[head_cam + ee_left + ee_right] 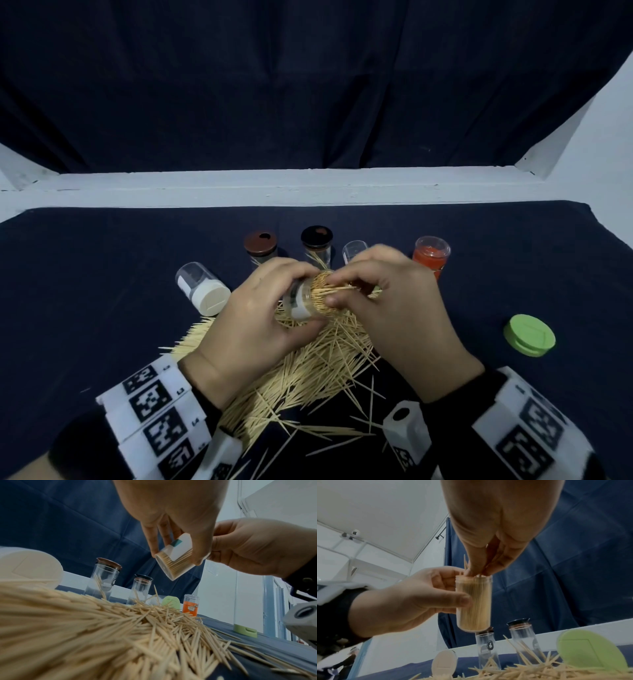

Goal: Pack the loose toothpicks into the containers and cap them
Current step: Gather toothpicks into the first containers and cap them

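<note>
My left hand (260, 308) grips a clear container (303, 301) packed with toothpicks, tilted with its uncapped mouth toward my right hand (387, 301). The right thumb and fingertips pinch a few toothpicks (337, 289) at that mouth. In the right wrist view the right hand's fingertips (477, 572) sit on top of the full container (474, 601) while my left hand (402, 601) wraps its side. The left wrist view shows the container (175, 561) from below. A big pile of loose toothpicks (308, 370) lies on the dark cloth under both hands.
Behind the hands stand a brown-capped container (260, 246), a black-capped container (317, 240), a clear open one (354, 251) and a red one (431, 255). A white-capped container (202, 291) lies at the left. A green cap (529, 335) lies at the right.
</note>
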